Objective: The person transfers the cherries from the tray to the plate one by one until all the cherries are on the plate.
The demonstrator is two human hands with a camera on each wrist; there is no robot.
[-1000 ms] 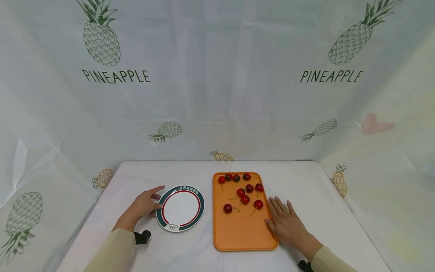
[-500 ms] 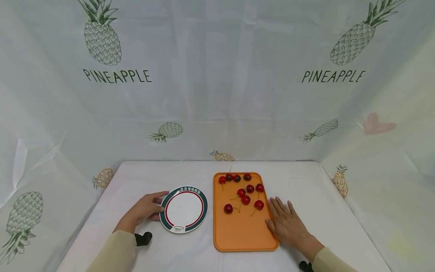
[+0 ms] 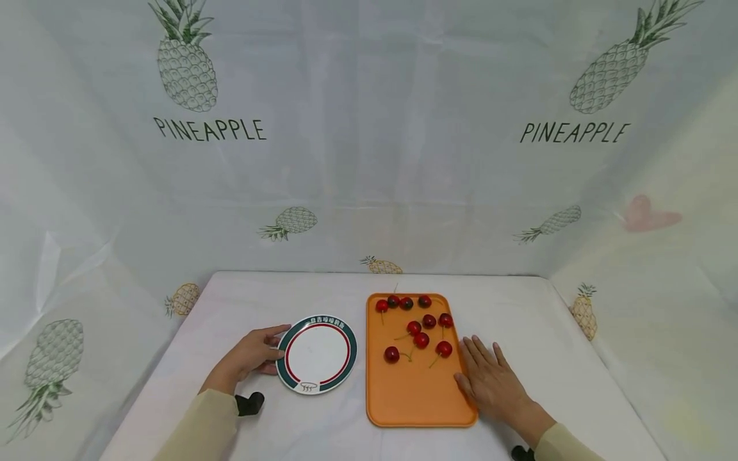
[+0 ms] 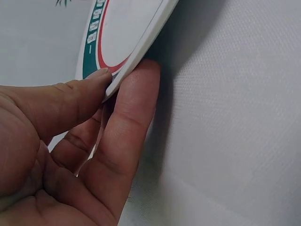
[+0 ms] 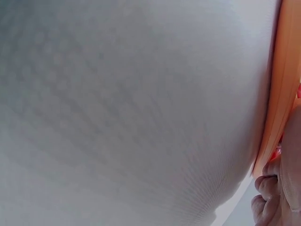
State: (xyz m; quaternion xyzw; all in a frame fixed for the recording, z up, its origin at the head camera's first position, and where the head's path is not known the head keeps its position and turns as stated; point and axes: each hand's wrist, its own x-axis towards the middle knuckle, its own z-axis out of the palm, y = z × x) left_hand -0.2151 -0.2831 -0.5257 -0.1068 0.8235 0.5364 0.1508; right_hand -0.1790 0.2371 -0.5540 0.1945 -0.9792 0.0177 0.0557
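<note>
My left hand pinches the left rim of a round white plate that has a dark green band and a red ring. In the left wrist view the thumb lies on the plate's upper face, with fingers beneath the rim. Right of the plate lies an orange rectangular tray. Several dark red cherries, some with stems, are spread over its far half. My right hand rests with straight fingers along the tray's right edge; the right wrist view shows the fingers close by the orange rim.
Plate and tray sit on a white-covered table, a narrow gap between them. A white backdrop printed with pineapples rises behind the table's far edge. Black straps show at the wrists.
The plate has slid a little to the right, closer to the tray, together with my left hand. My left forefinger has drawn in to the rim. The right hand stays at the tray's edge.
</note>
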